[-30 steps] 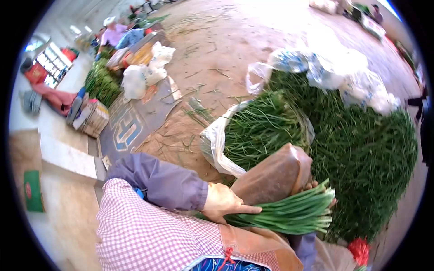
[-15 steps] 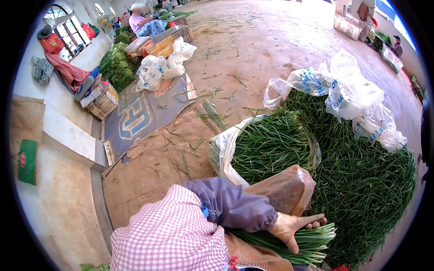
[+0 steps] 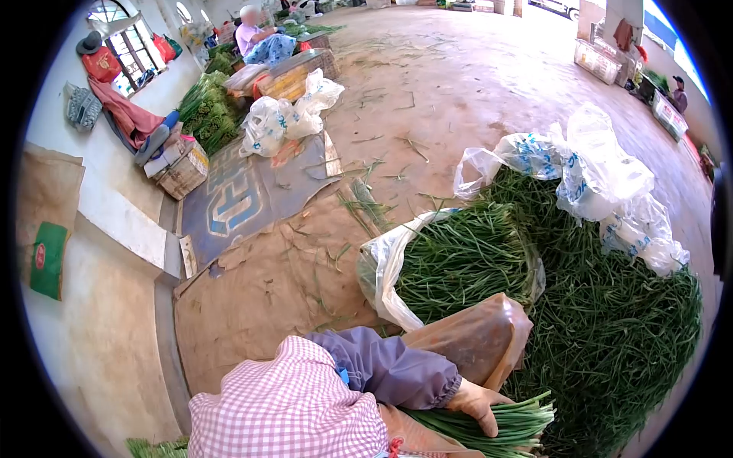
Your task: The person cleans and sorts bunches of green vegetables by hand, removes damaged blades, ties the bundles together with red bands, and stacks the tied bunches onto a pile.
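The left arm (image 3: pixel 382 368) extends across the front of the torso (image 3: pixel 286 404), toward the person's right, elbow slightly bent. The gathered cuff (image 3: pixel 450 389) encloses the wrist. The left hand (image 3: pixel 475 403) is oriented back upward, with one digit reaching outward and another curved downward (grip closure cannot be confirmed from this view).

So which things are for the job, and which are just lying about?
Probably for the job:
green bunch under the left hand
big green heap
white bag of greens

Probably just about:
stray stalks
grey hat
red bag below it
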### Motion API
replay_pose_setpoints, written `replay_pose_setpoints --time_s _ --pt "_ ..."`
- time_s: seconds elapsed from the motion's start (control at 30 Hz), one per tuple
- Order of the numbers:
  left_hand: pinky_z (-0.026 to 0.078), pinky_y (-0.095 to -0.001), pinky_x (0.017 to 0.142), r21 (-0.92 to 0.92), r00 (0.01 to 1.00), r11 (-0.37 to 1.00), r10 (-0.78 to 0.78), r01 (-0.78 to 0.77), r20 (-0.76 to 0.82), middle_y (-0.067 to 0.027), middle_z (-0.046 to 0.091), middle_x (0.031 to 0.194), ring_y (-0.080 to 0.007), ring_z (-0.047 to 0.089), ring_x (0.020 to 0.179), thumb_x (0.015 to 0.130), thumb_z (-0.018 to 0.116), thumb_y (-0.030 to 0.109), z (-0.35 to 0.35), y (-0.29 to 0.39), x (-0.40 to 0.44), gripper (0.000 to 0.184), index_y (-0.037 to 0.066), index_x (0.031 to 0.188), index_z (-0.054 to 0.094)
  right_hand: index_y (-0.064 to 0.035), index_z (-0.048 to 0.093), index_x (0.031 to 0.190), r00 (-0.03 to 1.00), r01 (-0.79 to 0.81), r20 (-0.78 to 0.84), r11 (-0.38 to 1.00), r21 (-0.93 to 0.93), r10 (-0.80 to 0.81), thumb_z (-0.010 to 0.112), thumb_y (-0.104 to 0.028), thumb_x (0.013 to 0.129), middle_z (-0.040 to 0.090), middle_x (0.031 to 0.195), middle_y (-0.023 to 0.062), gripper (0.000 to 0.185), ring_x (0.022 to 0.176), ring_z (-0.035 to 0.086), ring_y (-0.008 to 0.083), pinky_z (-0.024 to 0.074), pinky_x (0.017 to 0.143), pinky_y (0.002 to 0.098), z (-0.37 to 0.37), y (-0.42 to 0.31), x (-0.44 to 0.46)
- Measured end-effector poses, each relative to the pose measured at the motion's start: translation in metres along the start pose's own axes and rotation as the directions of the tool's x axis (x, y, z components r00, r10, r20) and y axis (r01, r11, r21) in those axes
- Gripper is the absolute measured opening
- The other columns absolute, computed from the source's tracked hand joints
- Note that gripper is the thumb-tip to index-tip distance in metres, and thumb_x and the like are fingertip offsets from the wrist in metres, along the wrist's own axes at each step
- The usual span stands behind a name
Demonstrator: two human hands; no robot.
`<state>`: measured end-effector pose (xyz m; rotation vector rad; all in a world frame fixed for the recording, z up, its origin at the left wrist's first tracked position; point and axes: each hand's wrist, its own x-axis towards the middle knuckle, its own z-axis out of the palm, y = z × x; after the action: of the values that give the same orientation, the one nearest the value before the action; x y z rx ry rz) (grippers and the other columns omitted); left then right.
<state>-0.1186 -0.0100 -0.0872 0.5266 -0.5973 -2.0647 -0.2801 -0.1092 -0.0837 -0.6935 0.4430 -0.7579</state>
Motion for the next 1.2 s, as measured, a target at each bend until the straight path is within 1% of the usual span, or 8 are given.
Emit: replay_pose_setpoints --time_s 0.33,0.63,0.77,0.87,0.9,1.0,1.03,1.2 --pt "0.046 -0.0353 0.093 0.261 0.988 0.962 -0.048 0.086 -0.148 -0.0124 0.06 0.118 -0.0216 0.057 0.109 0.072 0.077 0.012 0.013 0.02 -0.012 0.072 0.001 0.134 0.042 -0.0085 0.027 0.145 0.999 0.017 -0.027 0.997 -0.071 -0.019 0.038 -0.07 0.088 0.04 0.141 0.0199 0.085 0.125 0.043 0.037 0.0299 0.11 0.0513 0.0 -0.014 -0.013" --pt "0.048 -0.0372 0.086 0.846 0.968 0.496 0.04 0.195 -0.247 -0.0191 0.065 0.105 -0.0304 0.061 0.104 0.068 0.08 0.038 0.039 0.052 -0.025 0.077 -0.002 0.125 0.047 -0.0088 0.023 0.147 0.997 -0.057 -0.066 0.993 -0.103 0.05 0.039 -0.071 0.087 0.037 0.144 0.0201 0.088 0.128 0.04 0.0377 0.0274 0.111 0.0515 0.01 0.001 -0.029" --pt "0.047 -0.0364 0.088 0.835 0.969 0.499 -0.045 0.232 -0.242 -0.0162 0.065 0.109 -0.0273 0.061 0.105 0.075 0.077 0.038 0.041 0.073 -0.028 0.068 -0.001 0.123 0.05 -0.0089 0.022 0.148 0.994 -0.084 -0.082 0.991 -0.105 0.075 0.039 -0.071 0.087 0.036 0.145 0.0202 0.089 0.129 0.039 0.038 0.0263 0.111 0.0515 0.018 0.011 -0.031" --pt "0.046 -0.0361 0.089 0.672 0.998 0.739 0.014 -0.05 0.059 -0.0134 0.064 0.112 -0.0216 0.059 0.105 0.08 0.073 0.035 0.01 0.055 -0.015 0.061 -0.001 0.125 0.051 -0.009 0.02 0.148 0.992 -0.097 -0.094 0.99 -0.1 0.087 0.039 -0.071 0.087 0.035 0.146 0.0202 0.09 0.13 0.038 0.0382 0.0255 0.112 0.0516 0.025 0.014 -0.032" --pt "0.045 -0.0356 0.09 0.682 0.997 0.727 -0.057 0.071 -0.044 -0.0114 0.063 0.115 -0.0175 0.056 0.105 0.084 0.07 0.03 0.016 0.062 -0.022 0.057 -0.001 0.127 0.05 -0.0091 0.02 0.148 0.991 -0.098 -0.099 0.99 -0.1 0.088 0.039 -0.071 0.087 0.034 0.146 0.0203 0.09 0.13 0.037 0.0383 0.0252 0.112 0.0516 0.026 0.015 -0.032" --pt "0.041 -0.0344 0.097 0.549 0.992 0.831 -0.126 0.09 0.027 -0.0128 0.057 0.124 -0.0177 0.051 0.115 0.084 0.071 0.034 0.01 0.061 -0.02 0.07 -0.002 0.136 0.04 -0.0092 0.019 0.149 0.989 -0.11 -0.107 0.989 -0.1 0.099 0.039 -0.072 0.087 0.033 0.147 0.0203 0.091 0.131 0.036 0.0385 0.0244 0.113 0.0516 0.028 0.019 -0.032" --pt "0.044 -0.0335 0.094 0.343 0.994 0.937 -0.088 0.06 0.067 -0.0089 0.06 0.121 -0.0174 0.055 0.109 0.083 0.071 0.023 0.006 0.047 -0.015 0.061 0.001 0.134 0.046 -0.0092 0.018 0.149 0.989 -0.112 -0.11 0.989 -0.099 0.1 0.039 -0.072 0.086 0.033 0.147 0.0203 0.091 0.132 0.036 0.0386 0.0241 0.113 0.0516 0.029 0.019 -0.034" --pt "0.044 -0.0327 0.095 0.123 0.987 0.988 -0.109 0.095 0.115 -0.0078 0.059 0.122 -0.0171 0.055 0.11 0.083 0.069 0.013 0.001 0.022 -0.009 0.059 0.003 0.135 0.045 -0.0094 0.016 0.15 0.983 -0.145 -0.132 0.983 -0.117 0.13 0.04 -0.072 0.086 0.031 0.149 0.0204 0.093 0.133 0.035 0.039 0.0228 0.113 0.0517 0.027 0.016 -0.047"
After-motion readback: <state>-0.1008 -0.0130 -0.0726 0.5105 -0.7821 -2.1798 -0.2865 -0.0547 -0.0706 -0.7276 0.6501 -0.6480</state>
